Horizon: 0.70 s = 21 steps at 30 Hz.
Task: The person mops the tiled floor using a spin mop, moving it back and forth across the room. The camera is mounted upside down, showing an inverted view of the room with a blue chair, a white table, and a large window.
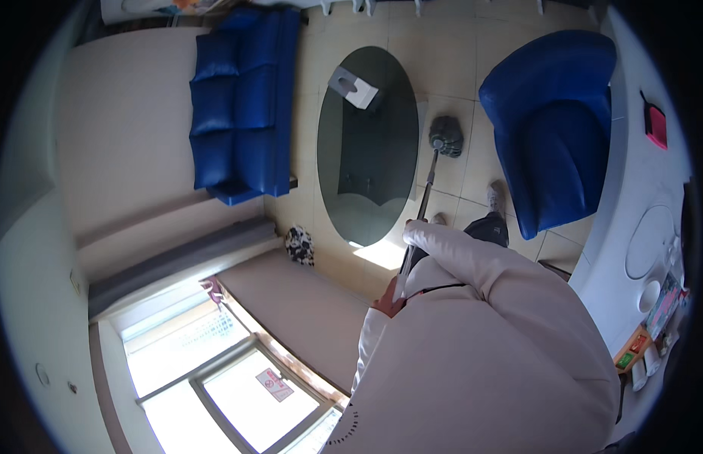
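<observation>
A floor mop stands slanted across the middle of the view. Its dark grey mop head rests on the tiled floor between an oval glass table and a blue armchair. The metal pole runs from there down to my body. My right hand is closed round the pole partway along. Near the pole's upper end, close to my waist, my left hand grips it too. The oval glass table lies just left of the mop head, with a grey and white tissue box on its top.
The blue armchair stands right of my feet, and a blue sofa beyond the table. A white counter runs along the right, carrying a white cup. A black-and-white patterned object sits by the wall, near a bright window.
</observation>
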Available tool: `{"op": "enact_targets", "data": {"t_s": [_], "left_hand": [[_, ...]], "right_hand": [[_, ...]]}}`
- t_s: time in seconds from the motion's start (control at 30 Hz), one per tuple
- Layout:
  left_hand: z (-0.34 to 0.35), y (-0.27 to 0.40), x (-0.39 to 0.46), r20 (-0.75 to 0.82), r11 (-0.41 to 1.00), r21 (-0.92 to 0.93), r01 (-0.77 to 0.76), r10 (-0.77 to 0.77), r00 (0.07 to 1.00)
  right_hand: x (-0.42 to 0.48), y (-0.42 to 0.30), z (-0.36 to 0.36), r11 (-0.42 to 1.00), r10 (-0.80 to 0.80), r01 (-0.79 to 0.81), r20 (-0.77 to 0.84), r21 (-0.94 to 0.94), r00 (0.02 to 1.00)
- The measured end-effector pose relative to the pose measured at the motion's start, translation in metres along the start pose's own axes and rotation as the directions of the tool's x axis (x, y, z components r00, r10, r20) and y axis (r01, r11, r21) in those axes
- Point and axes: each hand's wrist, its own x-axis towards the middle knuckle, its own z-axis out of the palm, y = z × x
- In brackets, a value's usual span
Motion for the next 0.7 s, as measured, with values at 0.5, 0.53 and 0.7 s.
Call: {"op": "enact_targets", "data": {"t_s": [0.5,0.53,0.7], "left_hand": [[0.007,-0.022,0.011,0.35,0.991,0.089,-0.1,0.063,0.935],[0.005,-0.025,0.009,0.355,0.987,0.066,-0.148,0.115,0.928],[0.029,-0.106,-0.001,0.355,0.971,-0.022,-0.239,0.231,0.906]], "right_hand": [[-0.026,-0.001,0.098,0.246,0.738,-0.199,-0.05,0.949,0.673],[-0.028,-0.007,0.107,0.099,0.828,-0.1,-0.026,0.99,0.561],[0.01,-0.054,0.136,0.138,0.989,0.353,-0.107,0.925,-0.105]]}}
